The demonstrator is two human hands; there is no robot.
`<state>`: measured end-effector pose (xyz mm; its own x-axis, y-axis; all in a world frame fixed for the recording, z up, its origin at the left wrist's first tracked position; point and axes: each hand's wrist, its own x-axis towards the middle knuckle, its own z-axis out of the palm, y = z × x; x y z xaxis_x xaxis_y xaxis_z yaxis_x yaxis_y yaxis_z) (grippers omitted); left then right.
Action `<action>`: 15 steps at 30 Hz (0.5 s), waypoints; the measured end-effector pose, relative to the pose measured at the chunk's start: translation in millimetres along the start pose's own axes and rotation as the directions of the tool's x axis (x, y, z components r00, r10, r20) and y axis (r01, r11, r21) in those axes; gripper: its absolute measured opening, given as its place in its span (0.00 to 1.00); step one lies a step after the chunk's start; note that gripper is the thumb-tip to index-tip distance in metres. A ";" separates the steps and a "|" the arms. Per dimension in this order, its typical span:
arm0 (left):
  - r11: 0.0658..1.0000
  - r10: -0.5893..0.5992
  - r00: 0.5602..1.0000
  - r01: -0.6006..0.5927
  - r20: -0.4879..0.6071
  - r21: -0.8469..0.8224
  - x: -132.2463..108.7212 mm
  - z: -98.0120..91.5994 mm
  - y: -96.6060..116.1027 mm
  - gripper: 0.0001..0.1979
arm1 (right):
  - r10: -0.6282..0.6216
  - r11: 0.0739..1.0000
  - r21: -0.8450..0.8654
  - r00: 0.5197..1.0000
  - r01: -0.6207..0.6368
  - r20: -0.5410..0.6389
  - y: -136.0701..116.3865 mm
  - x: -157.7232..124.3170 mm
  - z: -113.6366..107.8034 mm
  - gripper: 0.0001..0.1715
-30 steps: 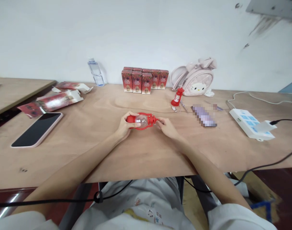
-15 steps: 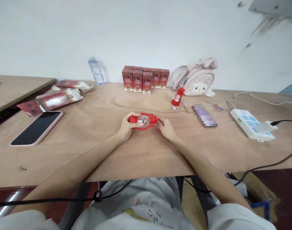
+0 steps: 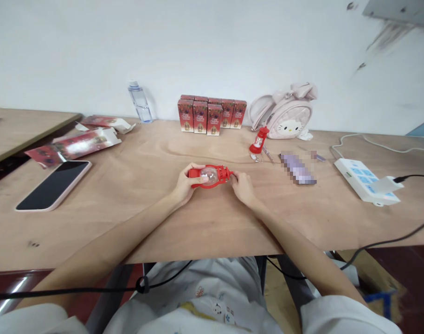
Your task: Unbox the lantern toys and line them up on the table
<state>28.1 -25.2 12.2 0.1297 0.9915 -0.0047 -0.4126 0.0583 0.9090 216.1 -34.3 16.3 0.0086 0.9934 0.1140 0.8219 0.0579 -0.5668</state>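
Note:
A small red lantern (image 3: 217, 176) with a clear globe lies on its side above the table, its top pointing right. My left hand (image 3: 188, 183) is closed around its base, the thumb resting along the globe. At the lantern's top end, my right hand (image 3: 242, 186) is closed in a pinch at the tip; what exactly lies between those fingertips is hard to make out. Farther back on the right stands a second red lantern (image 3: 259, 140), slightly tilted, with a figure inside. Close to it are a small screwdriver (image 3: 268, 154) and a metal ring piece (image 3: 256, 158).
Several red printed boxes (image 3: 200, 118) stand by the wall, near a water bottle (image 3: 140, 103) and a pink bag (image 3: 290, 118). Opened cartons (image 3: 80, 145) and a phone (image 3: 54, 186) lie left. A purple item (image 3: 297, 168) and a power strip (image 3: 367, 181) lie right.
The left thumb has shifted slightly back toward the lantern's base, showing more of the globe. Both hands stay in nearly the same place on the lantern.

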 end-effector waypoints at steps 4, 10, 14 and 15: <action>1.000 -0.024 1.000 0.024 -0.017 -0.016 2.6 -1.8 -0.2 0.23 | -0.034 0.999 -0.016 0.999 0.034 -0.019 0.7 1.6 -1.6 0.19; 0.978 0.132 0.991 -0.130 0.001 0.161 7.8 -6.7 -0.7 0.23 | -0.025 0.955 0.290 0.993 0.057 -0.113 20.6 12.6 -3.2 0.14; 0.900 0.163 0.984 -0.177 0.068 0.398 12.0 -10.2 -1.6 0.26 | 0.013 0.865 0.494 0.981 0.087 -0.195 23.6 13.3 -8.8 0.14; 0.880 0.152 0.985 -0.174 0.085 0.442 12.4 -10.6 -1.9 0.27 | 0.008 0.857 0.503 0.973 0.112 -0.231 21.7 11.4 -10.0 0.13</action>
<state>20.9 -11.7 6.0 0.1421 0.9753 0.1690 0.0124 -0.1725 0.9849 239.8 -22.7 13.5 0.1467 0.9444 0.2942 0.4184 0.2103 -0.8836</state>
